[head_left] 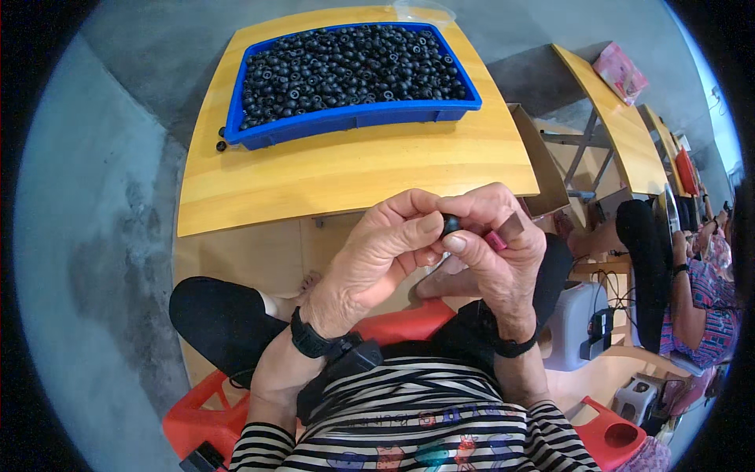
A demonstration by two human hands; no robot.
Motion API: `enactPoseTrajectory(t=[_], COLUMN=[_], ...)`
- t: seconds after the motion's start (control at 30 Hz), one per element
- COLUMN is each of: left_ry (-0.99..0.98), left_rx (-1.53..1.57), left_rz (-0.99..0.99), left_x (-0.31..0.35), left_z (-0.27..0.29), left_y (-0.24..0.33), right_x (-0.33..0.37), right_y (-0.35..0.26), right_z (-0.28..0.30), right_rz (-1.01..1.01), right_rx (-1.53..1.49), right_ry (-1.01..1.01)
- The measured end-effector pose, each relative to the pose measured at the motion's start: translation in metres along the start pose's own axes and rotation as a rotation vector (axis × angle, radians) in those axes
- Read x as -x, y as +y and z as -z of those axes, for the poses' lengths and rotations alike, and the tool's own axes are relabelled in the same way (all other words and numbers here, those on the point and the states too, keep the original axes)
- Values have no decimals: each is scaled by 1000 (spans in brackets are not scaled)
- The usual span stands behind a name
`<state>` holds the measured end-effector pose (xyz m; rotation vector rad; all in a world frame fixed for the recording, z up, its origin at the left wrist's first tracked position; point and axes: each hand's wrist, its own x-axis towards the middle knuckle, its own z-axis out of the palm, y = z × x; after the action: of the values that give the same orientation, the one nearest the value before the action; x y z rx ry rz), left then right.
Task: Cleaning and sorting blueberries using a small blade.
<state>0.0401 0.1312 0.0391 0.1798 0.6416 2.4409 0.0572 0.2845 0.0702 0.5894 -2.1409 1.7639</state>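
Note:
Above my lap, in front of the table's near edge, both hands meet around a small round black plastic part (451,226). My left hand (376,250) is closed in a pinch on its left side, thumb on top. From the other side, my right hand (499,236) pinches the same part between thumb and finger. Tucked in my right hand is a small pinkish-red piece (495,240) beside a flat grey-brown piece (511,228); they look like one small tool, but its kind is partly hidden by the fingers.
A blue plastic tray (354,119) full of similar black parts stands on the yellow wooden table (346,177). Two loose black parts (221,146) lie by its left corner. A cardboard box (543,161) is right of the table. Farther right, another person (696,307) sits near other tables.

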Motion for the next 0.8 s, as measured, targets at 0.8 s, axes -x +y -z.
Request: enactPoseTrajectory(t=[0.8], left_ry=[79], left_rx=[66], left_rz=[-10], left_x=[14], left_z=[-4], left_y=[-7], right_x=[26], right_y=[9], right_z=[9], right_rz=[-252], right_rx=[-154], right_ry=[13])
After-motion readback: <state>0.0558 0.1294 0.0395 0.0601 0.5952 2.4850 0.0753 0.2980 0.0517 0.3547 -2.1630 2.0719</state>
